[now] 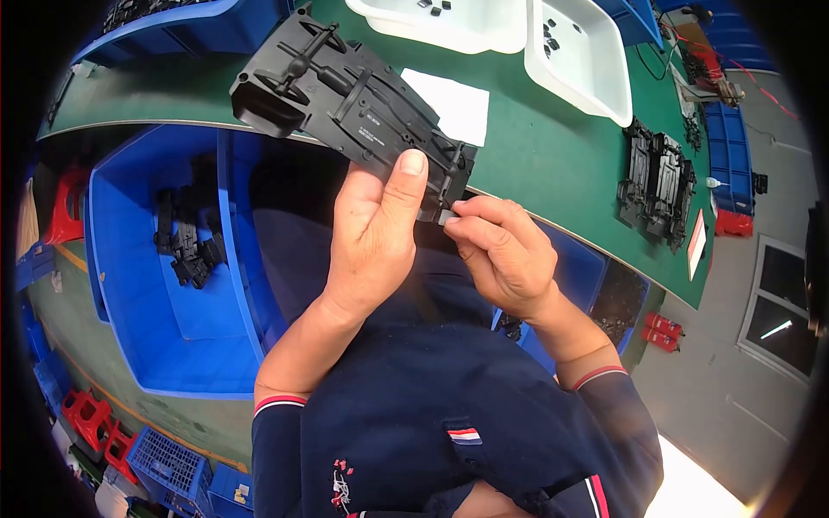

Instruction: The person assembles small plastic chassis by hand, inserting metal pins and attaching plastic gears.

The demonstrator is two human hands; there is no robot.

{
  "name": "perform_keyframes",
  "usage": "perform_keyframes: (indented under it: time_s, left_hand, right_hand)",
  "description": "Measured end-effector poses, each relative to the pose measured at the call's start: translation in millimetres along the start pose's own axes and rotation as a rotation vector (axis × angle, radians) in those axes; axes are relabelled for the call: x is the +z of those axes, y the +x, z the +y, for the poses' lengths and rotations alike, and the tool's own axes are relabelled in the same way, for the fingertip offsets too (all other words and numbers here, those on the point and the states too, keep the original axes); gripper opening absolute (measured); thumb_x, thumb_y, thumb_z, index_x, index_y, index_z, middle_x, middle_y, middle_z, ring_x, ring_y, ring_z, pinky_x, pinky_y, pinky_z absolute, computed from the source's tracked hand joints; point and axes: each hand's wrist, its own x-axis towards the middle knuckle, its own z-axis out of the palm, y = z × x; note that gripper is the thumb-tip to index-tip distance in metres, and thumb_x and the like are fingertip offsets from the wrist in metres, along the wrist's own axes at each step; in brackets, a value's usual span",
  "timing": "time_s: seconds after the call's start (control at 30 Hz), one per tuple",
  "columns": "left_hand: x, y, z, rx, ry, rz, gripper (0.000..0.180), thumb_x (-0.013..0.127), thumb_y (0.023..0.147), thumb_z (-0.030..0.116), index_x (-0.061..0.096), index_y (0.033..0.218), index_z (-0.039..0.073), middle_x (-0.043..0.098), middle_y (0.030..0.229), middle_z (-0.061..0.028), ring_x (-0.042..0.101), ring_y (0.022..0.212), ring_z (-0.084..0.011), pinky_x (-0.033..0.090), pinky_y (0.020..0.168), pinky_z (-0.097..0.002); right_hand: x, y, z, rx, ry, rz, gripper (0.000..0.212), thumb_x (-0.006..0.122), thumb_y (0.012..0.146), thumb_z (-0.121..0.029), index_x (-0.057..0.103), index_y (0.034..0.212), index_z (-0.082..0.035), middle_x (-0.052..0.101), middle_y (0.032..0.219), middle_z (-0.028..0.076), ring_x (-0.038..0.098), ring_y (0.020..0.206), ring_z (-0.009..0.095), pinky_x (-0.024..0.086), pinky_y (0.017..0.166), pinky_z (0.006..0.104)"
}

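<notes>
A long black moulded plastic part is held up slantwise over the front edge of the green table. My left hand grips its near end, the thumb lying on top and the fingers underneath. At that same end my right hand pinches a small grey piece between thumb and forefinger, against the part's corner. I cannot make out whether the small piece is fixed to the part. Behind the part, a white sheet of paper lies on the table.
Two white trays with small black pieces stand at the table's back. More black moulded parts lie on the green table at right. Below the table's left side, a blue bin holds several black parts. Another blue bin stands at back left.
</notes>
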Motion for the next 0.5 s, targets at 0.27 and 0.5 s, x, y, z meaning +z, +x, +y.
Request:
perform_keyframes:
  time_s: [0.27,0.5]
  left_hand:
    - [1.0,-1.0,-0.2,0.017,0.021,0.001,0.025,0.045,0.100,0.015,0.050,0.118,-0.002,0.055,0.104,-0.0026,0.051,0.091,-0.0069,0.044,0.080,-0.0228]
    - [-5.1,-1.5,-2.9,0.007,0.017,-0.041,0.036,0.045,0.100,0.012,0.044,0.132,-0.004,0.052,0.131,-0.0133,0.055,0.112,-0.0183,0.045,0.096,-0.0336]
  right_hand:
    - [-0.3,-0.2,0.8,-0.016,-0.002,0.003,0.034,0.071,0.061,0.011,0.064,0.093,0.002,0.062,0.092,0.015,0.063,0.074,0.027,0.053,0.064,0.0324]
    - [-0.6,1.6,0.2,-0.035,-0.039,-0.025,0.035,0.069,0.059,0.011,0.064,0.093,0.002,0.062,0.092,0.015,0.063,0.074,0.027,0.054,0.064,0.0324]
